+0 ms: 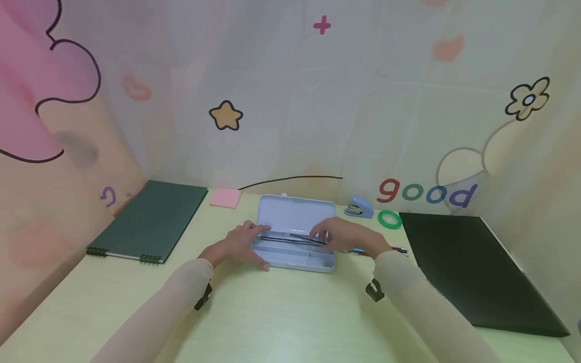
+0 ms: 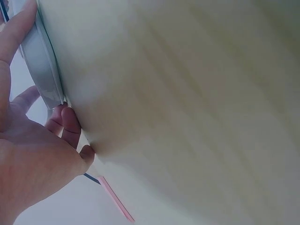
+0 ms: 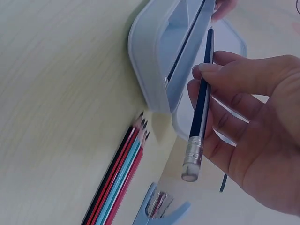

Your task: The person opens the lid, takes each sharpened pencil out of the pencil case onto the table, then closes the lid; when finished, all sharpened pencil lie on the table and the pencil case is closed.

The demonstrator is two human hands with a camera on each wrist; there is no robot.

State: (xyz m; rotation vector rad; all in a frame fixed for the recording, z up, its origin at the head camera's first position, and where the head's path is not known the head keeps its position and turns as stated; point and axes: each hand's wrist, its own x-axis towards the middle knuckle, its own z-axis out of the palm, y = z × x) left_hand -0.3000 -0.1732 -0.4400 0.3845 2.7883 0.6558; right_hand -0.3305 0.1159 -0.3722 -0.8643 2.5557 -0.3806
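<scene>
A pale blue pencil case [image 1: 295,218] lies open in the middle of the table, with a dark pencil lying in its tray. My left hand [image 1: 241,245] holds the case's left end, thumb on the near rim and fingers on the far rim; in the left wrist view the left hand [image 2: 35,154] lies against the case's edge [image 2: 44,65]. My right hand [image 1: 338,236] pinches a dark blue pencil [image 3: 200,103] with a metal-banded eraser end, slanted over the case's tray [image 3: 157,56]. The right hand [image 3: 243,117] has fingers and thumb curled round the shaft.
Several coloured pencils [image 3: 119,180] lie together on the table right of the case. Behind them sit a blue stapler [image 1: 359,206] and a green tape ring [image 1: 390,219]. A green notebook [image 1: 152,222] lies left, a black folder [image 1: 472,267] right, pink sticky notes [image 1: 225,197] behind.
</scene>
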